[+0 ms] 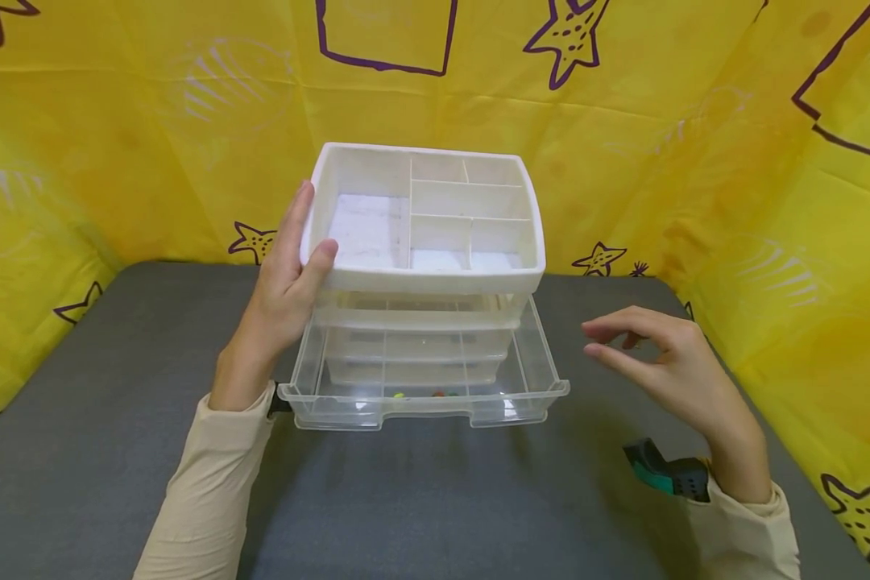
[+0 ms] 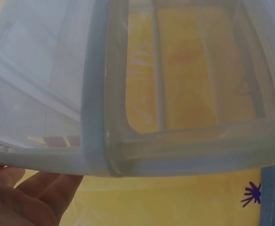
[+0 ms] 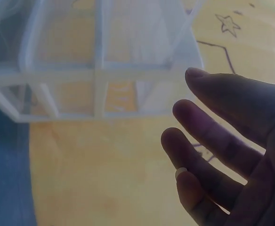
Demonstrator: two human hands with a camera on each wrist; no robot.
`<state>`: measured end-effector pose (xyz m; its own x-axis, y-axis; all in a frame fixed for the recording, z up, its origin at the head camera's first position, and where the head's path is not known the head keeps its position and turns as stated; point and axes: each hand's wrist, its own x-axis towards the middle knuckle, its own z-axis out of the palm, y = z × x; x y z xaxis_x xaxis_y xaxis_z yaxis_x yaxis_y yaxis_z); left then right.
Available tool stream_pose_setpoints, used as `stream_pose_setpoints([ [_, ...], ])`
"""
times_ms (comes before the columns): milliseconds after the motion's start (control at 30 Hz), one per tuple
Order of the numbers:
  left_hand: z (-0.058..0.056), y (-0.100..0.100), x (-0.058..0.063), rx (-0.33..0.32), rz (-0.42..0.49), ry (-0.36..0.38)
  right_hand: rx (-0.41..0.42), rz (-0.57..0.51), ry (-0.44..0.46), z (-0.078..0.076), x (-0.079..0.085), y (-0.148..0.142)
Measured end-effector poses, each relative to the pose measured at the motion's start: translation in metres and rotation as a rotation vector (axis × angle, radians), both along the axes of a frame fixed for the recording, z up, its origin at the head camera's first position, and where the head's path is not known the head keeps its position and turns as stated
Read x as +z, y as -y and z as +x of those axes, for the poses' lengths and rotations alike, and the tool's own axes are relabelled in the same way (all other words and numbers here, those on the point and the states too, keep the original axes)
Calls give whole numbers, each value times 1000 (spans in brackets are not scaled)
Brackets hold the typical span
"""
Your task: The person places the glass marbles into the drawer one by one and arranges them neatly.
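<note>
A small drawer organizer has a white compartment tray (image 1: 435,280) on top and a clear drawer (image 1: 424,407) pulled out at the front. My left hand (image 1: 279,290) grips the left side of the top tray, thumb over its rim and fingers along the outer wall. In the left wrist view, fingers (image 2: 57,190) show at the tray's edge. My right hand (image 1: 667,362) hovers right of the organizer, fingers loosely bent, thumb and forefinger apart, holding nothing. Several small coloured bits (image 1: 438,395) lie near the drawer's front wall.
The organizer stands on a dark grey table (image 1: 420,507). A yellow cloth (image 1: 188,161) with purple stars and outlines hangs behind and along both sides. A dark and green strap (image 1: 667,475) sits at the right wrist.
</note>
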<state>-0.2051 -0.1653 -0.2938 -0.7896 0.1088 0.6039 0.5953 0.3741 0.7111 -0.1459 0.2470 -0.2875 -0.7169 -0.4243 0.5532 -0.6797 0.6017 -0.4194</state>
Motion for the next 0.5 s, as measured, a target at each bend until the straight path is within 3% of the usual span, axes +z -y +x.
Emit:
stream_pose_setpoints([
  [500, -2, 0, -2, 0, -15, -30, -135, 25, 89, -12, -15, -20],
])
